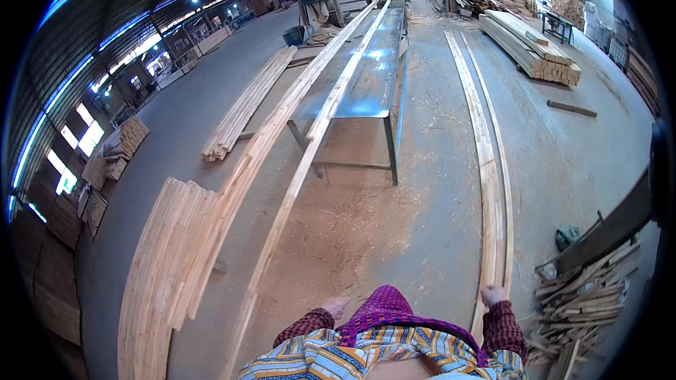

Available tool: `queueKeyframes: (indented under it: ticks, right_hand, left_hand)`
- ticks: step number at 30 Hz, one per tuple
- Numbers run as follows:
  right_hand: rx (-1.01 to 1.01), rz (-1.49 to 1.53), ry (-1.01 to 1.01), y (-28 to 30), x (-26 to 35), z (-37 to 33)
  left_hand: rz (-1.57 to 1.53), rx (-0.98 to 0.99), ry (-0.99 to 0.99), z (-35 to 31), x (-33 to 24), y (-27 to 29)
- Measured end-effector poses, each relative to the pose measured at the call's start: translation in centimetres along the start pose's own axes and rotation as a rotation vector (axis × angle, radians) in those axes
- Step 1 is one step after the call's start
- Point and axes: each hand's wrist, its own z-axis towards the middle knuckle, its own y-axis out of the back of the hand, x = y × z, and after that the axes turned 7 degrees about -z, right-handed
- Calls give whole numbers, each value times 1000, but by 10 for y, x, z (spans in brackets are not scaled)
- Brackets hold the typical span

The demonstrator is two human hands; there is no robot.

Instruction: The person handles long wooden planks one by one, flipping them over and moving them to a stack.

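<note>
My left hand (336, 307) is in front of my body at the lower middle, above the dusty floor. Its fingers look loosely stretched toward the right, and nothing shows in it. Over to the right, my right hand (493, 295) is closed at the near part of the long wooden strips (487, 190). It appears to grip a strip there, though its fingers partly hide the contact. A thinner strip (504, 190) runs beside them, with a narrow gap between. These strips stretch far away along the floor.
A metal-topped table (362, 91) stands ahead, with a long board (331, 102) and another long board (282, 109) reaching across it. Left lies a layer of boards (165, 260). Stacked lumber (535, 49) sits far right. Scrap wood (584, 302) is piled near right, below a dark beam (612, 218).
</note>
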Motion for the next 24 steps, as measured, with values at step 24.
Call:
queueKeyframes:
  ticks: [24]
  right_hand:
    - [504, -152, -283, 148, 184, 539]
  left_hand:
    - [-394, 116, -257, 592, -750, 169]
